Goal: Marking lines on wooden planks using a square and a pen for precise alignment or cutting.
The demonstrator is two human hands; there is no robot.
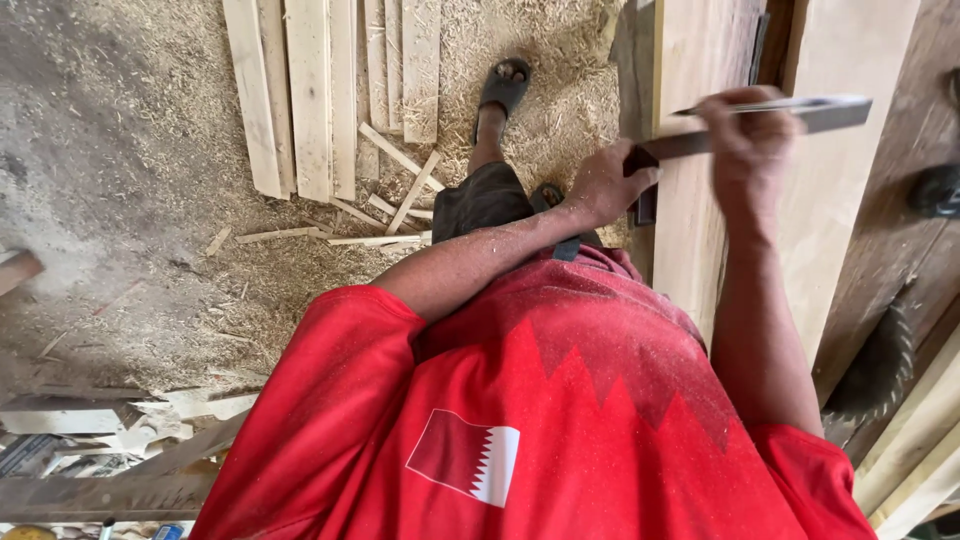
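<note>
Left hand (605, 185) closed on dark stock of try square (760, 125) at upper right of frame, right hand (750, 135) pinching pencil (775, 103) along steel blade, pale plank (700, 220) beneath, offcuts (330, 90) on sawdust floor upper left.

Pale wooden planks (320, 90) lie side by side on the sawdust-covered floor (120, 150), with thin offcut strips (385, 195) scattered just beside them. A toothed circular saw blade (880, 365) shows at the right edge.

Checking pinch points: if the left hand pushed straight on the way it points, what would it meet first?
The left hand holds the dark stock of the square against the plank; going on, it would likely meet that plank's edge first.
</note>
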